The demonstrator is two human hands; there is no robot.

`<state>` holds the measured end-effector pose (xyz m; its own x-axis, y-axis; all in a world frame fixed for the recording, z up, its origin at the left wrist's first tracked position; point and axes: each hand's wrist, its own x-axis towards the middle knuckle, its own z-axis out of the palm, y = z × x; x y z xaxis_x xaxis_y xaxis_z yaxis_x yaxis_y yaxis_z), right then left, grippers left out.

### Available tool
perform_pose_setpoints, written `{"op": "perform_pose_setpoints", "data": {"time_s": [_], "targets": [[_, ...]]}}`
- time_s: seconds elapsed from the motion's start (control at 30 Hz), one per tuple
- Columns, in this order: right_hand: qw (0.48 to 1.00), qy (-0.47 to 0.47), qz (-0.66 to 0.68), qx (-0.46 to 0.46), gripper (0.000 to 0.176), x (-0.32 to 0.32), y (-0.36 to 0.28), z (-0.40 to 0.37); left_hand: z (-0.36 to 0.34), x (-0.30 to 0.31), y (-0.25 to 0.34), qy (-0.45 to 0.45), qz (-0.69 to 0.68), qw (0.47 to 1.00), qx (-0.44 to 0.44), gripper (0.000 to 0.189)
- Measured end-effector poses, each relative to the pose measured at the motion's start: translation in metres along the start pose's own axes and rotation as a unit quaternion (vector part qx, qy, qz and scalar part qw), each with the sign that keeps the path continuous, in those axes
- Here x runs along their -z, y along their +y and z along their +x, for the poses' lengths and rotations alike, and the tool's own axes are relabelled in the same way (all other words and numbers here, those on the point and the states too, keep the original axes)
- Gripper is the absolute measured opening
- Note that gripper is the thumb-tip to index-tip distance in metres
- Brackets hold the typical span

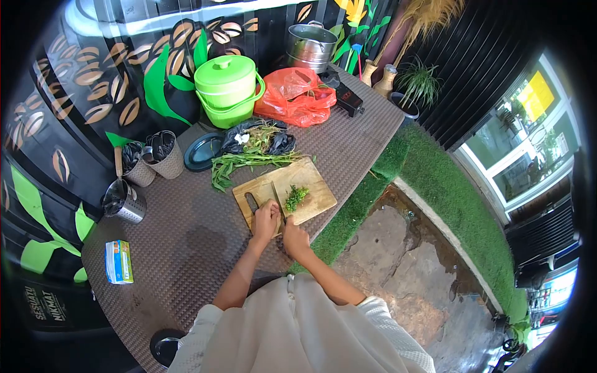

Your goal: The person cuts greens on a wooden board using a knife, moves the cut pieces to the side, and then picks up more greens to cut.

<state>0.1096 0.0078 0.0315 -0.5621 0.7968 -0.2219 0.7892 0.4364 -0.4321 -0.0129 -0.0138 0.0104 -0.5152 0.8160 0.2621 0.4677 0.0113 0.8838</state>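
Observation:
A wooden cutting board (314, 180) lies near the table's front edge. On it sits a small heap of chopped greens (296, 198). My right hand (296, 239) is wrapped round the handle of a knife (277, 193), whose blade points away from me, left of the heap. Close beside the blade, my left hand (265, 217) rests on the board with its fingers curled together; whatever they may hold is hidden. Beyond the board, long leafy green stems (245, 161) lie next to a black plastic bag (283, 143) with plant scraps on it.
A dark oval plate (203, 151), a lime-green lidded bucket (227, 87), a red plastic bag (295, 99), a portable stove (343, 96) and a steel pot (311, 50) stand farther back. Utensil holders (165, 158) and a blue-white packet (119, 262) are at left.

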Motion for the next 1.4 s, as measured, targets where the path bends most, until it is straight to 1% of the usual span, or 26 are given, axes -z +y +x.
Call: {"op": "perform_pose_setpoints", "data": {"time_s": [0.03, 0.17, 0.23, 0.27, 0.33, 0.37, 0.43, 0.47, 0.53, 0.63, 0.67, 0.73, 0.77, 0.8, 0.87, 0.97, 1.03, 1.1, 1.17, 1.27, 1.33, 1.4], "targets": [[1.000, -0.011, -0.004, 0.009, 0.038, 0.001, 0.000, 0.005, 0.000, 0.001, 0.001, -0.006, -0.010, 1.000, 0.016, 0.017], [0.999, -0.034, -0.016, 0.023, 0.041, 0.010, 0.007, 0.017, -0.005, -0.003, 0.007, 0.005, 0.019, 1.000, 0.010, 0.017], [1.000, -0.014, -0.002, 0.021, 0.038, 0.013, 0.005, 0.009, -0.008, -0.004, 0.009, 0.029, 0.041, 0.999, -0.008, 0.016], [1.000, -0.014, -0.003, 0.022, 0.038, 0.012, 0.003, 0.006, -0.008, -0.004, 0.010, 0.029, 0.040, 0.999, -0.008, 0.016], [0.999, -0.032, -0.003, -0.006, 0.035, 0.005, 0.000, 0.000, -0.009, -0.003, 0.012, 0.029, 0.079, 0.996, -0.026, 0.015], [0.999, -0.033, -0.004, -0.006, 0.035, 0.003, 0.000, 0.002, -0.011, -0.003, 0.012, 0.029, 0.079, 0.996, -0.025, 0.015], [0.999, -0.002, -0.023, 0.030, 0.034, 0.001, 0.001, 0.009, -0.012, -0.003, 0.010, 0.026, 0.081, 0.996, -0.037, 0.014], [0.999, -0.003, -0.022, 0.029, 0.034, 0.002, 0.003, 0.014, -0.013, -0.003, 0.009, 0.024, 0.082, 0.996, -0.036, 0.014], [0.999, -0.029, 0.008, 0.043, 0.034, 0.014, 0.007, 0.023, -0.014, -0.003, 0.009, 0.025, 0.060, 0.997, -0.038, 0.014], [0.998, -0.049, 0.009, 0.040, 0.035, 0.019, 0.009, 0.017, -0.015, -0.005, 0.008, 0.035, 0.054, 0.997, -0.032, 0.012], [0.998, -0.048, 0.009, 0.040, 0.035, 0.018, 0.006, 0.012, -0.014, -0.005, 0.007, 0.035, 0.054, 0.997, -0.033, 0.012], [1.000, -0.016, -0.005, 0.010, 0.034, 0.004, 0.001, 0.001, -0.014, -0.005, 0.005, 0.035, 0.052, 0.997, -0.051, 0.013], [1.000, -0.007, 0.015, -0.001, 0.033, -0.001, -0.001, 0.001, -0.014, -0.005, 0.005, 0.036, 0.052, 0.997, -0.050, 0.013], [1.000, -0.008, 0.014, 0.000, 0.033, 0.000, 0.000, 0.003, -0.014, -0.005, 0.005, 0.034, 0.063, 0.996, -0.056, 0.013], [0.999, 0.000, 0.009, 0.030, 0.032, 0.002, 0.001, 0.012, -0.015, -0.004, 0.005, 0.032, 0.075, 0.995, -0.060, 0.014], [0.999, 0.000, 0.025, 0.042, 0.033, 0.003, 0.010, 0.022, -0.014, -0.005, 0.005, 0.037, 0.057, 0.995, -0.075, 0.015], [0.999, -0.004, 0.020, 0.032, 0.033, 0.000, 0.009, 0.015, -0.015, -0.006, 0.002, 0.042, 0.045, 0.997, -0.041, 0.014], [1.000, -0.009, 0.012, 0.021, 0.032, -0.004, 0.008, 0.008, -0.014, -0.007, 0.000, 0.039, 0.042, 0.998, -0.036, 0.013], [1.000, 0.024, 0.017, -0.007, 0.031, -0.011, 0.004, 0.003, -0.015, -0.008, -0.002, 0.036, 0.040, 0.998, -0.030, 0.013], [1.000, 0.004, 0.014, -0.007, 0.031, -0.001, 0.001, 0.002, -0.019, -0.006, -0.006, 0.028, 0.063, 0.997, -0.045, 0.011], [1.000, 0.006, 0.010, -0.005, 0.032, 0.003, 0.004, 0.005, -0.019, -0.005, -0.002, 0.034, 0.073, 0.993, -0.089, 0.009], [1.000, 0.005, 0.004, -0.004, 0.032, 0.005, 0.009, 0.009, -0.021, -0.004, 0.005, 0.035, 0.099, 0.990, -0.099, 0.009]]}}
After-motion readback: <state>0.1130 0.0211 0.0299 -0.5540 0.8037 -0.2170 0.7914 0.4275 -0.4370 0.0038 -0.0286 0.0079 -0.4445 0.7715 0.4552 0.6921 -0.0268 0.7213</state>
